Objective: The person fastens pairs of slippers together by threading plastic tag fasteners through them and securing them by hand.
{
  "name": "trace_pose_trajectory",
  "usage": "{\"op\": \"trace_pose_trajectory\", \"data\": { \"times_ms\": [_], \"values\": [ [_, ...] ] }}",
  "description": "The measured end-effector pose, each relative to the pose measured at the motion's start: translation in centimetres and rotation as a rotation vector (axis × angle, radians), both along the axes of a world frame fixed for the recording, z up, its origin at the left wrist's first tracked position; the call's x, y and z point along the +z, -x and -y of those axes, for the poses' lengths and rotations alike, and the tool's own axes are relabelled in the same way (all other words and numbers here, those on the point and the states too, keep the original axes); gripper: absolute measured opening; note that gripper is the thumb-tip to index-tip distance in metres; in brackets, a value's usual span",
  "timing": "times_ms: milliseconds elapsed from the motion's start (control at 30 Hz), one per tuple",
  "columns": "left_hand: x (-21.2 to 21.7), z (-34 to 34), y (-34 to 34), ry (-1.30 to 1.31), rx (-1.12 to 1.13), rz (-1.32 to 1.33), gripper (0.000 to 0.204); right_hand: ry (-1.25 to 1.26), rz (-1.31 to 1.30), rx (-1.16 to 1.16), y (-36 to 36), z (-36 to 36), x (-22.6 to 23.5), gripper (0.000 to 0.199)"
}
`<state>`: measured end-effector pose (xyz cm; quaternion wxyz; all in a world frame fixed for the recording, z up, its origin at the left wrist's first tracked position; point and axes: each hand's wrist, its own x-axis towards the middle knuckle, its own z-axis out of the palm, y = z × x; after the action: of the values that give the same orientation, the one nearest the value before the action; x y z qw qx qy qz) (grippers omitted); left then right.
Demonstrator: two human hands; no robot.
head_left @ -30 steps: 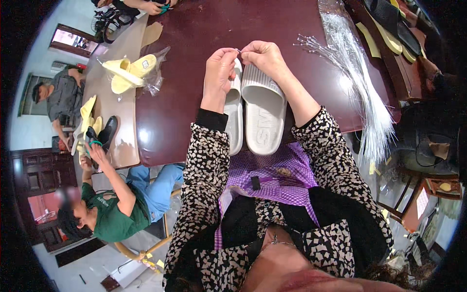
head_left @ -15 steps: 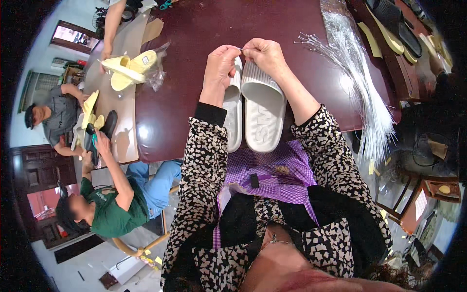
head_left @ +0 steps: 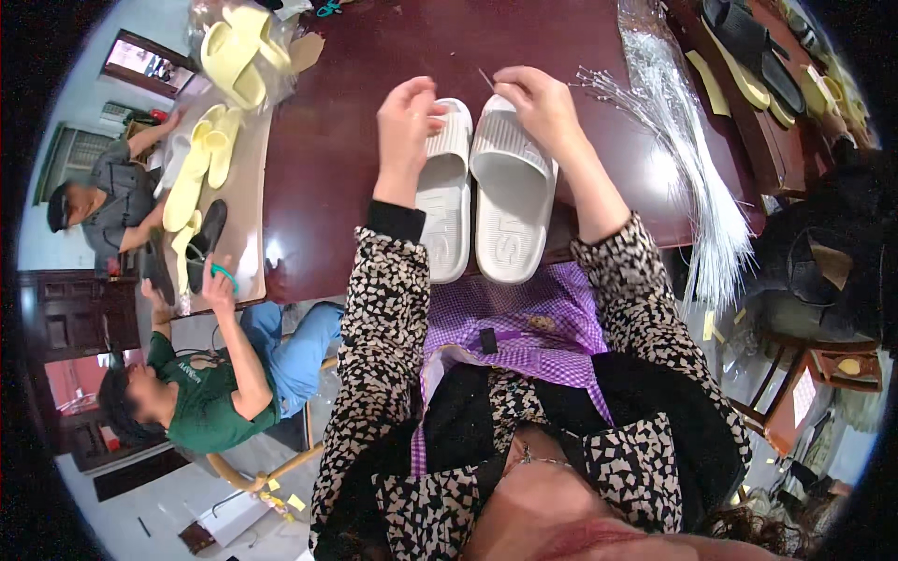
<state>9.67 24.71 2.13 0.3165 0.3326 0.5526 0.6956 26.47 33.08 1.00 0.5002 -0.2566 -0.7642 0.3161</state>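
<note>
Two pale grey slide sandals lie side by side on the dark red table in front of me, toes pointing away: the left slide (head_left: 443, 215) and the right slide (head_left: 512, 215). My left hand (head_left: 406, 131) hovers by the left slide's ribbed strap, its fingers loosely curled and apart, slightly blurred; nothing shows in them. Above the toe of the right slide, my right hand (head_left: 538, 105) pinches a short thin strand (head_left: 485, 78) that sticks out past its fingertips. The two hands are apart.
To the right, a large bundle of thin white plastic strands (head_left: 687, 159) hangs over the table edge. Bagged yellow slides (head_left: 241, 61) and loose yellow slides (head_left: 192, 173) lie at the left. A co-worker in green (head_left: 224, 383) holds green-handled scissors (head_left: 224, 274). Dark slides (head_left: 758, 61) rest far right.
My hands, joined at the fingertips over the slides, have separated. The strand now shows only at my right hand. Another person's arm at the far left has withdrawn, and the bagged yellow slides have shifted away.
</note>
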Motion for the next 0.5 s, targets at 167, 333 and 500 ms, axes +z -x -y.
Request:
{"op": "trace_pose_trajectory", "data": {
  "times_ms": [167,333,500],
  "values": [
    [-1.8,4.0,4.7,0.003,0.192,-0.184,0.022,0.043,0.296,0.323,-4.9,6.9,1.7,0.021],
    [-7.5,7.1,7.7,0.112,0.314,-0.228,0.02,-0.064,0.621,0.281,-2.4,9.7,-1.2,0.033],
    [-7.4,6.3,5.8,0.095,0.281,-0.26,0.017,-0.164,0.807,0.096,-0.9,8.1,-1.5,0.028]
  ]
}}
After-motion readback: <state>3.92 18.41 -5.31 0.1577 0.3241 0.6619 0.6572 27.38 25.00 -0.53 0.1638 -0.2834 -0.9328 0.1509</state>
